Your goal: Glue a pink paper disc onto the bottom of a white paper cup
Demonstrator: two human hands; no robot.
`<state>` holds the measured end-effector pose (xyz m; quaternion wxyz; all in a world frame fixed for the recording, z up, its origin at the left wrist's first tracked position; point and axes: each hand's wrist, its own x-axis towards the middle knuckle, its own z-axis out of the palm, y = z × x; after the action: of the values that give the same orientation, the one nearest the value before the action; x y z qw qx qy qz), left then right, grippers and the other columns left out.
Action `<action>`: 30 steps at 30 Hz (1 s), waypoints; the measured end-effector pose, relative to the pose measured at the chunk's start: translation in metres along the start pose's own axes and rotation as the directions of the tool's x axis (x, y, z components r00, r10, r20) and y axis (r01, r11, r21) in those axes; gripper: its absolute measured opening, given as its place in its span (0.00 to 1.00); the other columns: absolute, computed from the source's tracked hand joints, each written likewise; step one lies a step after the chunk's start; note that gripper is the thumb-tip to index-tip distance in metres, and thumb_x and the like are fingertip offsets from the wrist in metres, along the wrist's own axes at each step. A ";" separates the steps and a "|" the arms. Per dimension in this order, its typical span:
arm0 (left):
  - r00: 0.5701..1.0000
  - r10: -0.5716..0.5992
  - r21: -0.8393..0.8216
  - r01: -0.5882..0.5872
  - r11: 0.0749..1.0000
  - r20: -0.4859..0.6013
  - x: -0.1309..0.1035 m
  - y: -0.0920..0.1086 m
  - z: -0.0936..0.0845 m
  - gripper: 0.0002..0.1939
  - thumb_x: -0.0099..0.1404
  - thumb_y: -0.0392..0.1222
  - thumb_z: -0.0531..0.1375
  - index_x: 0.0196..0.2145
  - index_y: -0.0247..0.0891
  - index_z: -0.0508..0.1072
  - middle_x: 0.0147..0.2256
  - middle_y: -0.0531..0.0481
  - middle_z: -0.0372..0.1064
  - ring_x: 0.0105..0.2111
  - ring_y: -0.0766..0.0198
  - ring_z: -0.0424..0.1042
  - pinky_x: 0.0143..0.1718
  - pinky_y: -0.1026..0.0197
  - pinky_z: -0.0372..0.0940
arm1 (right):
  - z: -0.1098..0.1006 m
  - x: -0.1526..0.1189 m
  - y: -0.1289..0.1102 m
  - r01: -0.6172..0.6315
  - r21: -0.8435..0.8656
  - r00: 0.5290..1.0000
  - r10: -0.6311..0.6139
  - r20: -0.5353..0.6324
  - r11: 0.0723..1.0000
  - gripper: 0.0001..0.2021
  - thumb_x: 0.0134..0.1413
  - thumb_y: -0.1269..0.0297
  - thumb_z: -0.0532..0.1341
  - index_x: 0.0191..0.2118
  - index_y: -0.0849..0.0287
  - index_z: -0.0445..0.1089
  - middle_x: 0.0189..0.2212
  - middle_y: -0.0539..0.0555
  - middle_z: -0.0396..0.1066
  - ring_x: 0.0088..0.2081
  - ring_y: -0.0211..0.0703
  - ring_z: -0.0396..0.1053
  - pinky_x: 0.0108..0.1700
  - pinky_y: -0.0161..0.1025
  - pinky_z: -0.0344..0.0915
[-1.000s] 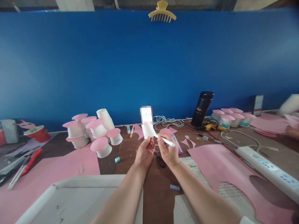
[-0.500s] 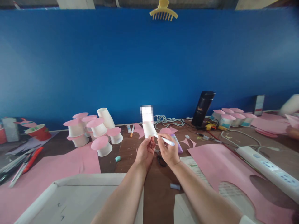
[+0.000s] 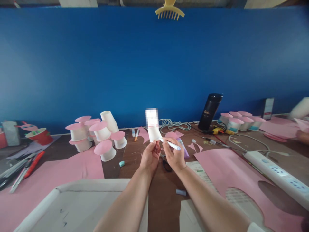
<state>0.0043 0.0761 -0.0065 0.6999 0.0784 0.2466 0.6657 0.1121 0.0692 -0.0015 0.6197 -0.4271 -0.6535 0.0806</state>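
My left hand (image 3: 150, 156) is closed, its fingertips gripping the lower edge of a small white paper piece (image 3: 154, 135). Whether this piece is flat or part of a cup I cannot tell. In my right hand (image 3: 174, 155) is a white marker pen (image 3: 173, 145) with a pale blue end. Its tip points left and meets the right edge of the paper. Below the hands lie black-handled scissors (image 3: 167, 166), partly hidden by my right hand. A blurred, bright phone-like screen (image 3: 151, 118) stands right behind the paper.
Several white cups with pink discs (image 3: 105, 150) stand at left, near red-handled cutters (image 3: 33, 164). Pink sheets (image 3: 222, 170), a power strip (image 3: 277, 174) and a black flask (image 3: 210, 112) are at right. A small grey-blue cap (image 3: 181, 192) lies in front. Another person's hand (image 3: 303, 137) shows far right.
Both hands, the paper piece and the marker pen stay almost exactly where they were. The whole view has shifted very slightly.
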 end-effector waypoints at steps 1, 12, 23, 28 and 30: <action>1.000 0.001 0.001 -0.001 1.000 -0.002 0.000 0.000 0.000 0.04 0.61 0.26 0.57 0.31 0.26 0.72 0.28 0.45 0.72 0.26 0.71 0.72 0.29 0.70 0.70 | 0.000 0.000 0.000 0.004 -0.001 1.000 -0.004 -0.002 1.000 0.07 0.58 0.65 0.56 0.38 0.57 0.70 0.35 0.54 0.74 0.38 0.43 0.72 0.42 0.39 0.68; 1.000 0.004 0.008 -0.004 1.000 -0.004 0.001 0.000 -0.001 0.03 0.61 0.27 0.57 0.31 0.26 0.72 0.28 0.44 0.72 0.26 0.71 0.72 0.30 0.70 0.70 | -0.001 0.000 -0.001 -0.007 -0.022 1.000 0.007 -0.012 1.000 0.07 0.58 0.64 0.56 0.38 0.57 0.71 0.35 0.55 0.74 0.37 0.44 0.72 0.41 0.40 0.69; 1.000 0.009 0.017 -0.009 1.000 -0.010 0.001 0.000 0.000 0.03 0.61 0.27 0.57 0.31 0.26 0.72 0.28 0.45 0.72 0.26 0.72 0.71 0.28 0.71 0.69 | -0.001 0.000 0.001 -0.002 -0.034 1.000 0.001 -0.020 0.999 0.07 0.57 0.65 0.56 0.38 0.57 0.71 0.35 0.55 0.74 0.38 0.44 0.72 0.42 0.40 0.68; 1.000 0.013 0.016 -0.013 1.000 -0.007 0.002 0.000 -0.001 0.03 0.61 0.27 0.58 0.31 0.28 0.72 0.28 0.45 0.72 0.26 0.72 0.72 0.28 0.71 0.69 | 0.000 -0.001 0.002 -0.012 -0.048 1.000 0.011 -0.024 0.999 0.07 0.57 0.64 0.56 0.38 0.57 0.71 0.35 0.54 0.74 0.38 0.44 0.72 0.42 0.40 0.69; 1.000 0.014 0.016 -0.014 1.000 -0.008 0.002 0.000 -0.001 0.03 0.61 0.27 0.58 0.31 0.28 0.72 0.28 0.45 0.72 0.25 0.72 0.72 0.28 0.71 0.69 | 0.000 -0.001 0.003 -0.010 -0.049 1.000 0.009 -0.027 0.999 0.07 0.57 0.64 0.57 0.38 0.57 0.71 0.36 0.54 0.74 0.38 0.44 0.72 0.43 0.40 0.69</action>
<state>0.0037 0.0778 -0.0079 0.6938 0.0830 0.2540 0.6688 0.1129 0.0704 -0.0041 0.6172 -0.4463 -0.6450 0.0619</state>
